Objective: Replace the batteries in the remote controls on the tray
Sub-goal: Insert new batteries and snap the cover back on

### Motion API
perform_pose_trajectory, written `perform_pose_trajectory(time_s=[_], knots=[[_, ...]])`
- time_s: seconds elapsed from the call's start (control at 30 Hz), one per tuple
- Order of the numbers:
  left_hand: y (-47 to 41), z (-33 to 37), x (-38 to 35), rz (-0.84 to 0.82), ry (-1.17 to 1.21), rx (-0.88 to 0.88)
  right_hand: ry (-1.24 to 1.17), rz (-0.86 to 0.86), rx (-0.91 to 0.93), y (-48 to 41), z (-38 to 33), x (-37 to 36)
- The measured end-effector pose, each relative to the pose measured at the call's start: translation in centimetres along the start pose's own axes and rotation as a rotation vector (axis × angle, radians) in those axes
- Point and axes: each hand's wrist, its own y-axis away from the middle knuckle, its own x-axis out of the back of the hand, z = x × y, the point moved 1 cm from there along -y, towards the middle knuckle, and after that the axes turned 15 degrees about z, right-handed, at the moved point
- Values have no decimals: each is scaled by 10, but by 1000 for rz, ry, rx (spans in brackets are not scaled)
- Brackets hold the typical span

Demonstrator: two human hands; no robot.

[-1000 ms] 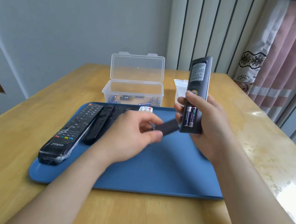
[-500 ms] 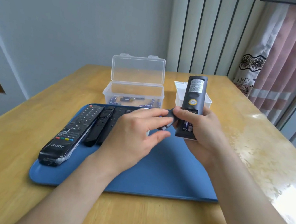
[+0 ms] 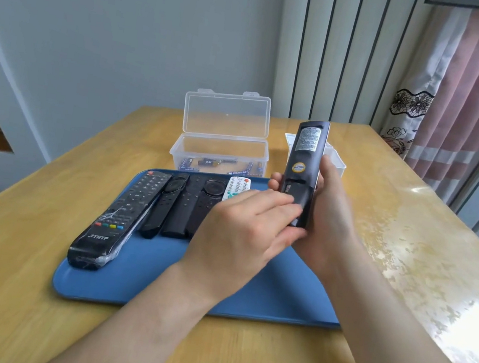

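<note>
My right hand point(image 3: 331, 226) grips a dark remote point(image 3: 305, 157) upright above the blue tray point(image 3: 277, 295), with its labelled back towards me. My left hand point(image 3: 242, 234) pinches the black battery cover point(image 3: 300, 195) against the remote's lower end, fingers on top and thumb below. The cover hides the batteries in the compartment. On the tray's left half lie a large black remote in plastic wrap point(image 3: 121, 216), three slim black remotes point(image 3: 184, 207) and a small white remote point(image 3: 237, 187), the last partly behind my left hand.
Behind the tray stands an open clear plastic box point(image 3: 221, 150) with several loose batteries point(image 3: 207, 162) in it. A small white container point(image 3: 336, 161) sits to its right, behind the held remote. The wooden table point(image 3: 29, 290) reaches to a wall, with a curtain at the right.
My left hand brought the battery cover from beside the remote onto its open compartment. The batteries, visible a second ago, are now covered. My right hand lowered the remote.
</note>
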Motion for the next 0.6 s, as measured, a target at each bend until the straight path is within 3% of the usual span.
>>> perform_pose_trajectory(time_s=[0.47,0.6], knots=[[-5,4,7,41,-117,-71,-46,21,50,6,-2,-4],[-3,-1,3,-87,-56,10,44,34,58,9,-2,-2]])
